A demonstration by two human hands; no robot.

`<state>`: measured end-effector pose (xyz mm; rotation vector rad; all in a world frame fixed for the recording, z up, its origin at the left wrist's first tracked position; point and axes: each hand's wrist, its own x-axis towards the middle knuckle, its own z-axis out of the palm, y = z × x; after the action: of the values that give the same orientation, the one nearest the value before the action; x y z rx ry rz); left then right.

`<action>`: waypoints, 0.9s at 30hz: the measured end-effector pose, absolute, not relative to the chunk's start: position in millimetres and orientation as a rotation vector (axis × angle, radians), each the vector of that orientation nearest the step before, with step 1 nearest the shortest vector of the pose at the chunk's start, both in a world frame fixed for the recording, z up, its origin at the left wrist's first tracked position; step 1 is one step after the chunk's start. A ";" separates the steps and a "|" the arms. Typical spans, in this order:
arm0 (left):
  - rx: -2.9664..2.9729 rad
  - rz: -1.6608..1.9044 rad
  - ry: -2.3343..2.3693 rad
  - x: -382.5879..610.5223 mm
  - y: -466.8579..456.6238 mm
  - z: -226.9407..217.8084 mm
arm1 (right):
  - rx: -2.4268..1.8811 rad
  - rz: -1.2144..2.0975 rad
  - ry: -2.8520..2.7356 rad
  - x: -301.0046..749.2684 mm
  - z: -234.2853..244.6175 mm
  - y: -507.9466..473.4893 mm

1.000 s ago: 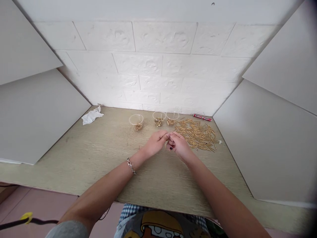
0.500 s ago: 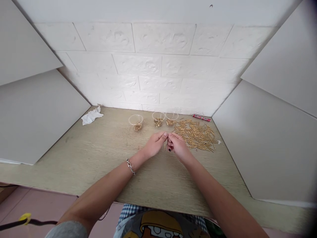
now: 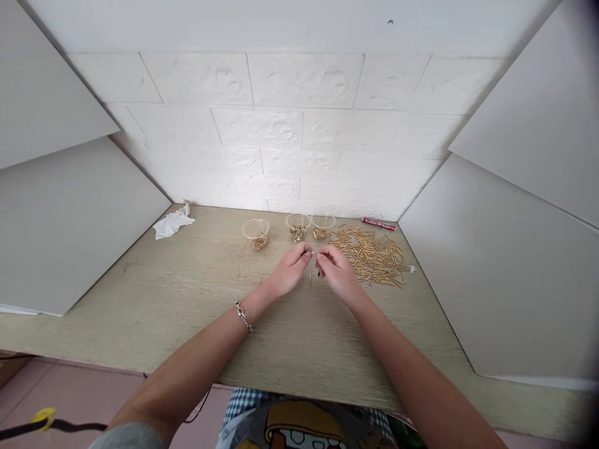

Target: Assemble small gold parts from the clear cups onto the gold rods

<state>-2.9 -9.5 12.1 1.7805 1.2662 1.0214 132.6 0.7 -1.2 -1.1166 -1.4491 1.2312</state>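
My left hand point(image 3: 292, 267) is closed in a pinch over the middle of the table, with a tiny bright tip showing at its fingertips; what it is I cannot make out. Just to its right, my right hand point(image 3: 333, 265) is also pinched, and anything in it is too small to name. A narrow gap parts the two sets of fingertips. Below them, one thin gold pin point(image 3: 310, 279) shows near the table surface. Beside my right hand spreads a pile of thin gold-coloured metal pins point(image 3: 369, 254).
Three clear plastic cups with small gold parts stand toward the wall: the left cup point(image 3: 255, 229), middle cup point(image 3: 298, 223) and right cup point(image 3: 324, 222). A red patterned tube point(image 3: 379, 224) lies behind the pile. Crumpled white tissue point(image 3: 173, 222) rests far left. Grey panels flank the table point(image 3: 187, 312).
My fingertips were touching half a second ago and are now slightly apart. The view has shifted a little; the cups and the pile stay in place.
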 end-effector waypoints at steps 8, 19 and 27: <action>1.868 0.984 1.330 -3.5 -4.6 13.2 | -1.207 0.803 -1.629 141.6 8.2 -2.1; 2.038 0.996 1.395 -5.0 -4.9 14.3 | -1.208 0.577 -1.734 142.2 7.7 -3.2; 2.272 1.037 1.409 -9.2 -4.5 10.9 | -1.233 0.519 -1.772 142.0 6.0 -3.2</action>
<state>-9.2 -4.5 10.9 2.2723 1.4089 1.0373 142.0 -3.2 6.0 -1.2326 -1.7719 0.5187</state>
